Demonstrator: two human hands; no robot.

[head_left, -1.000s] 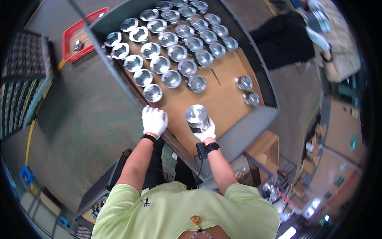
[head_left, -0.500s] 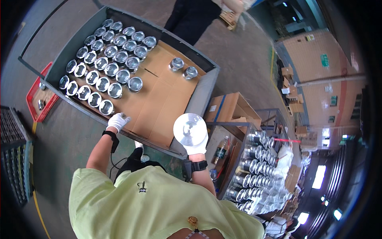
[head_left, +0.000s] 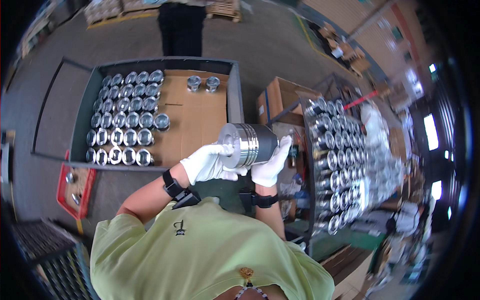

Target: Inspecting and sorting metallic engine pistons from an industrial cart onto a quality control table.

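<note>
A large metal piston (head_left: 246, 145), with a silver crown, ring grooves and a dark skirt, lies on its side between my hands, in front of the cart's near right corner. My left hand (head_left: 207, 164), in a white glove, grips it at the crown end, fingers along the face and underside. From the skirt end my right hand (head_left: 270, 167), gloved too, supports it with curled fingers. Beyond is a grey cart (head_left: 233, 100) lined with cardboard (head_left: 192, 120). Several rows of upright pistons (head_left: 132, 119) fill its left part; two more pistons (head_left: 194, 83) stand at the far right.
On the right, a rack holds several rows of pistons (head_left: 327, 161), with an open cardboard box (head_left: 273, 97) beside its far end. A red tray (head_left: 61, 192) with small metal parts sits low at left. Past the cart stands a person in dark trousers (head_left: 181, 31).
My left hand has left the cart's near edge and come onto the piston. The piston has turned from crown-up to lying sideways. The whole view has swung round.
</note>
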